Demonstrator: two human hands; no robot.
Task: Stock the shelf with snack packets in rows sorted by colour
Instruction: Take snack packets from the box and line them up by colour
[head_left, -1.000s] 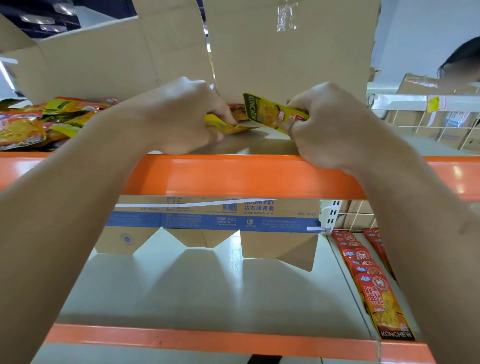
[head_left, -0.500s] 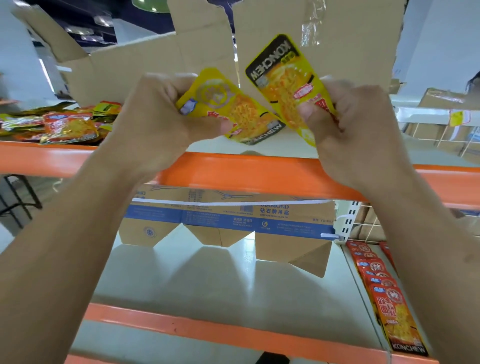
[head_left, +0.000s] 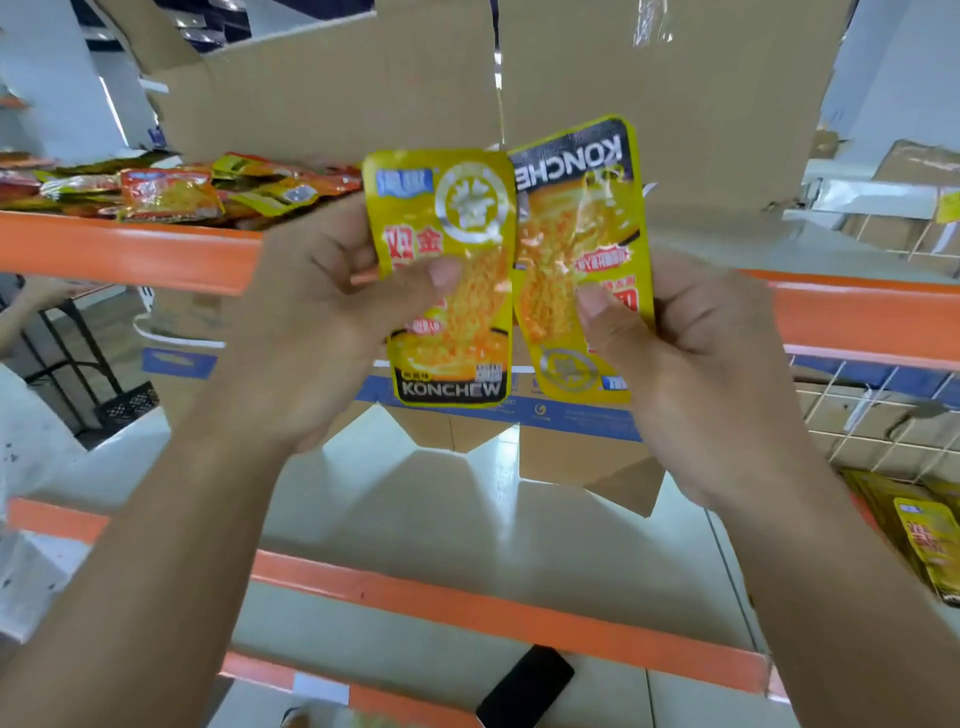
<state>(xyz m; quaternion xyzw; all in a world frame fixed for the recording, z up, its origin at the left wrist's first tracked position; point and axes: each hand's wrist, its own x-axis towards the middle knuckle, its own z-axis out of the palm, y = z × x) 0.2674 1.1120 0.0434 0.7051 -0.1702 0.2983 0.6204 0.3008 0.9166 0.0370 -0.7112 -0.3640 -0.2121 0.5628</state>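
Yellow foil in both hands, raised in front of the orange front edge of the upper shelf. Left hand curled round the left packet, thumb pressed across its face, fingers behind; packet upright, front showing, black KONCHEW band at the bottom. Right hand gripping the right packet the same way, thumb on the face, fingers wrapped behind its right edge; packet upside down, KONCHEW band at the top, round emblem at the bottom. Inner long edges of the two packets meeting, the right one slightly tilted and a little higher. Behind them, on the upper shelf, an opened cardboard box with flaps standing up. Toward that shelf's left end, just behind the front edge, a loose pile of packets, red and yellow mixed. Below, the lower shelf, pale and glossy, orange along its front edge, with blue-banded cardboard at the back, flaps pointing down. At the lower shelf's right edge, beside a white wire grid, a row of yellow packets lying flat, running front to back. Under the lower shelf's front edge, a black flat slab, too blurred to identify.
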